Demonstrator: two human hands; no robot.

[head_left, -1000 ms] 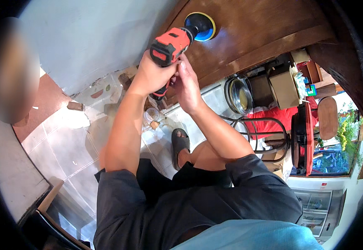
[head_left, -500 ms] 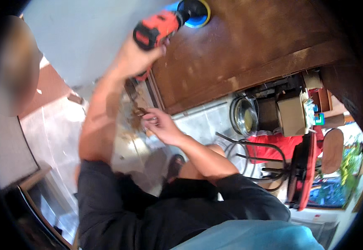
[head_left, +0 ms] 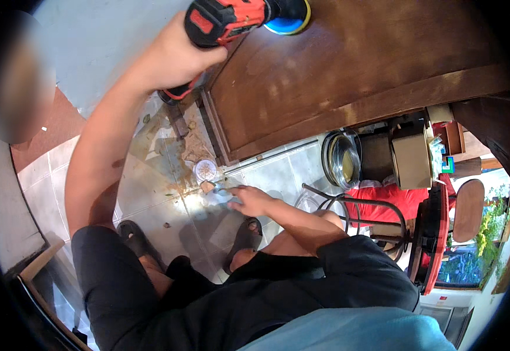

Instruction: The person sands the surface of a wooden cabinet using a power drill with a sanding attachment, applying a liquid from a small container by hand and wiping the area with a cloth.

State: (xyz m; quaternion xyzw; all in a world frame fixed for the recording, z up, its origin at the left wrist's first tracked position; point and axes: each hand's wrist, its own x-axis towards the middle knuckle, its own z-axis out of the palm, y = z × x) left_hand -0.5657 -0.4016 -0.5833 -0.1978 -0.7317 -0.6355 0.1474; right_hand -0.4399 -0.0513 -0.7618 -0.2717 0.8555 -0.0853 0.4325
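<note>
High in the view, my left hand (head_left: 176, 55) is wrapped round the grip of a red and black cordless drill (head_left: 228, 20). The drill carries a round blue pad with a yellow rim (head_left: 290, 24), which is at the face of a brown wooden panel (head_left: 354, 70); light glows beside the pad. Lower down, my right hand (head_left: 252, 200) is over the tiled floor, fingers stretched out and apart, with nothing plainly held. Close to its fingertips are a small round white container (head_left: 206, 171) with pale bits in it and a small tan piece (head_left: 207, 186).
Brownish dust and debris (head_left: 196, 146) lie on the floor by the panel's lower corner. To the right are coiled clear tubing (head_left: 344, 161), a cardboard box (head_left: 411, 162), a dark metal-framed chair (head_left: 378, 205) and red cloth (head_left: 389, 193). A person's blurred head is at the far left.
My right hand has moved down and right, away from the panel's corner, and its fingers have spread. The drill in my left hand sits slightly higher in view; the view itself has shifted.
</note>
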